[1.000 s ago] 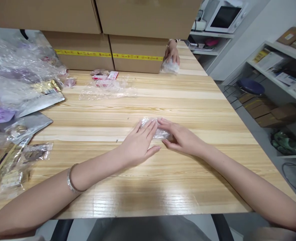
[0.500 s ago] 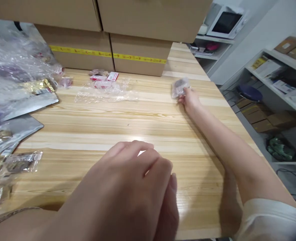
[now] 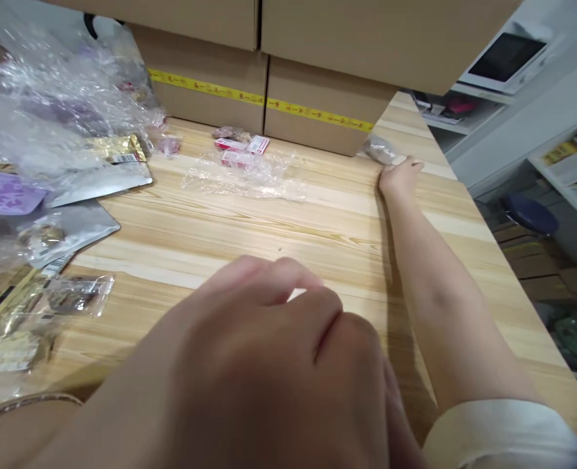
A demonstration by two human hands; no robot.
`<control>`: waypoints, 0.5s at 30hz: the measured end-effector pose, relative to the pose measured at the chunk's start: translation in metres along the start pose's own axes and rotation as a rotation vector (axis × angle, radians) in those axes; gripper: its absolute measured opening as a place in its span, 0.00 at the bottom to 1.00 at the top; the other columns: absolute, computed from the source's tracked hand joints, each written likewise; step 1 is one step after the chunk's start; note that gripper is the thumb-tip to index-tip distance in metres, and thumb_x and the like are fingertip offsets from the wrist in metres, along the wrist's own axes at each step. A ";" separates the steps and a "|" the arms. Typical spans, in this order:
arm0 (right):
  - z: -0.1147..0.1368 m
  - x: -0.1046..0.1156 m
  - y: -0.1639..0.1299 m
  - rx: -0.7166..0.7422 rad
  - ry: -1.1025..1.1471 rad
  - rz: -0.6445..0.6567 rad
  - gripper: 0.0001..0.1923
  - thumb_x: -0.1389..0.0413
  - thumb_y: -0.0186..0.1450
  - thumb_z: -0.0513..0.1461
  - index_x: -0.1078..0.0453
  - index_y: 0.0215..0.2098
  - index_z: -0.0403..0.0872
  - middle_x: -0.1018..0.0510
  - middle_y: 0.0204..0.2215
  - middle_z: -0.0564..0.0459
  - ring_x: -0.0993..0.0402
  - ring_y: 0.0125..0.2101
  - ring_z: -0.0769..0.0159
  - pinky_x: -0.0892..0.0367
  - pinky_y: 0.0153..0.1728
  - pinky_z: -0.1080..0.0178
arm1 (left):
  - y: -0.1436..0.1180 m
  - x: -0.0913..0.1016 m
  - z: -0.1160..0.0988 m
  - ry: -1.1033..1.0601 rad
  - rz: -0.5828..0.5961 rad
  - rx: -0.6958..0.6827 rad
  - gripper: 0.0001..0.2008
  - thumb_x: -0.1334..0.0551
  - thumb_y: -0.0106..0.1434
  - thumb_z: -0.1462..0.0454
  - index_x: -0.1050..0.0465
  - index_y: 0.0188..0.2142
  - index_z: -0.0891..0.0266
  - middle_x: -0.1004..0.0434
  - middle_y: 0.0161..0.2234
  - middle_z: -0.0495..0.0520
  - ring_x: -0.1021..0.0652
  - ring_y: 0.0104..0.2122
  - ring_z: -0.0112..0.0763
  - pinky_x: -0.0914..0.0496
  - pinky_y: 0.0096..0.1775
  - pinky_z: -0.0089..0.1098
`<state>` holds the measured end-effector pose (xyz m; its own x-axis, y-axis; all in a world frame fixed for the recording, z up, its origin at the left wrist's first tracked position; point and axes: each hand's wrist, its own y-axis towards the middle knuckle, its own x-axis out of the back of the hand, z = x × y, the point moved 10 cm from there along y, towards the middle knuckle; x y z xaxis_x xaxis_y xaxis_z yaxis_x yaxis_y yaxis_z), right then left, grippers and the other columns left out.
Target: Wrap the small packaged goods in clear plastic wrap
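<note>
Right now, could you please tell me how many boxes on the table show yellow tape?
2: the lower left box and lower right box, side by side; others may be hidden.

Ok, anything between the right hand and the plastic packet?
Nothing visible. The right hand is right at the plastic packet and seems to touch it, though the exact contact is blurred. The lower right cardboard box stands left of the packet, not between them.

A pale, off-white sleeve [image 3: 503,423] with a soft, rounded hem wraps the right arm at the near right, leaving the forearm and right hand [image 3: 400,176] bare. At the near left, a narrow, curved bracelet [image 3: 27,399] shows a fine, light-and-dark patterned edge.
</note>
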<state>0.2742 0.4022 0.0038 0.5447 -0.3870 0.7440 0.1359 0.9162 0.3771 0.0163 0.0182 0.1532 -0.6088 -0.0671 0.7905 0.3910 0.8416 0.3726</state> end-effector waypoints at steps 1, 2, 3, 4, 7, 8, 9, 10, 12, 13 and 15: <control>-0.005 0.008 -0.011 -0.083 -0.063 -0.066 0.23 0.56 0.70 0.36 0.43 0.58 0.28 0.41 0.58 0.18 0.30 0.54 0.42 0.36 0.53 0.44 | 0.002 -0.006 -0.001 0.035 0.058 -0.034 0.14 0.47 0.69 0.61 0.22 0.37 0.49 0.23 0.28 0.53 0.22 0.35 0.45 0.26 0.38 0.48; -0.004 0.016 -0.024 -0.150 -0.113 -0.121 0.25 0.52 0.68 0.36 0.44 0.60 0.28 0.43 0.59 0.18 0.32 0.56 0.40 0.38 0.54 0.41 | 0.005 -0.014 0.000 0.064 0.114 -0.059 0.15 0.48 0.69 0.62 0.23 0.33 0.51 0.24 0.25 0.52 0.23 0.31 0.43 0.26 0.36 0.46; 0.005 0.018 -0.036 -0.148 -0.142 -0.140 0.27 0.49 0.66 0.36 0.43 0.60 0.29 0.43 0.60 0.19 0.34 0.57 0.40 0.40 0.56 0.40 | 0.009 -0.025 0.003 0.084 0.170 -0.079 0.16 0.48 0.69 0.63 0.25 0.29 0.53 0.26 0.23 0.52 0.25 0.27 0.40 0.27 0.34 0.45; 0.022 0.015 -0.046 -0.081 -0.143 -0.119 0.26 0.48 0.65 0.36 0.41 0.60 0.32 0.40 0.60 0.23 0.35 0.58 0.41 0.41 0.57 0.41 | 0.013 -0.039 0.008 0.108 0.230 -0.091 0.16 0.48 0.68 0.64 0.26 0.26 0.56 0.27 0.22 0.52 0.26 0.25 0.38 0.28 0.33 0.43; 0.107 -0.016 -0.089 0.363 -0.048 0.108 0.20 0.50 0.69 0.43 0.33 0.55 0.40 0.31 0.56 0.34 0.34 0.57 0.49 0.41 0.59 0.47 | 0.025 -0.088 0.040 0.278 0.347 -0.022 0.15 0.46 0.67 0.67 0.27 0.26 0.61 0.25 0.24 0.55 0.24 0.27 0.39 0.30 0.35 0.41; 0.135 -0.027 -0.108 0.507 0.005 0.189 0.23 0.50 0.69 0.46 0.34 0.57 0.42 0.30 0.56 0.36 0.34 0.57 0.51 0.41 0.59 0.49 | 0.028 -0.101 0.052 0.333 0.342 0.007 0.13 0.46 0.67 0.68 0.25 0.29 0.63 0.23 0.28 0.58 0.23 0.31 0.41 0.29 0.37 0.41; 0.158 -0.036 -0.126 0.609 0.048 0.255 0.27 0.48 0.69 0.49 0.36 0.60 0.42 0.30 0.58 0.38 0.35 0.58 0.52 0.41 0.59 0.51 | 0.031 -0.113 0.061 0.359 0.325 0.009 0.13 0.47 0.67 0.68 0.24 0.31 0.65 0.22 0.31 0.60 0.22 0.33 0.42 0.30 0.39 0.41; 0.176 -0.045 -0.142 0.677 0.067 0.321 0.29 0.47 0.68 0.51 0.37 0.62 0.43 0.30 0.58 0.39 0.35 0.58 0.53 0.40 0.59 0.52 | 0.033 -0.121 0.068 0.369 0.287 -0.003 0.13 0.47 0.68 0.68 0.24 0.33 0.66 0.22 0.33 0.61 0.23 0.36 0.44 0.30 0.40 0.42; 0.200 -0.057 -0.169 0.760 0.048 0.406 0.25 0.46 0.68 0.49 0.31 0.58 0.45 0.26 0.53 0.42 0.33 0.54 0.54 0.39 0.56 0.54 | 0.034 -0.128 0.080 0.337 0.199 -0.011 0.13 0.47 0.68 0.67 0.24 0.34 0.66 0.22 0.36 0.62 0.24 0.40 0.45 0.31 0.43 0.42; 0.204 -0.059 -0.177 0.759 0.022 0.410 0.20 0.47 0.69 0.47 0.28 0.53 0.45 0.24 0.49 0.43 0.31 0.52 0.55 0.38 0.54 0.56 | 0.034 -0.127 0.088 0.288 0.158 0.012 0.13 0.47 0.68 0.67 0.25 0.33 0.65 0.23 0.36 0.61 0.24 0.40 0.44 0.31 0.43 0.42; 0.200 -0.051 -0.188 0.679 -0.036 0.356 0.14 0.50 0.70 0.41 0.24 0.45 0.45 0.22 0.42 0.44 0.28 0.45 0.56 0.35 0.48 0.57 | 0.033 -0.121 0.109 0.112 0.097 0.133 0.14 0.47 0.68 0.65 0.26 0.30 0.63 0.23 0.33 0.58 0.24 0.39 0.42 0.32 0.43 0.40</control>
<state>0.0551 0.2288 0.0050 0.4318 -0.0941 0.8970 -0.5874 0.7254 0.3589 0.0276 0.1125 0.0164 -0.4888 -0.0352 0.8717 0.3452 0.9098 0.2303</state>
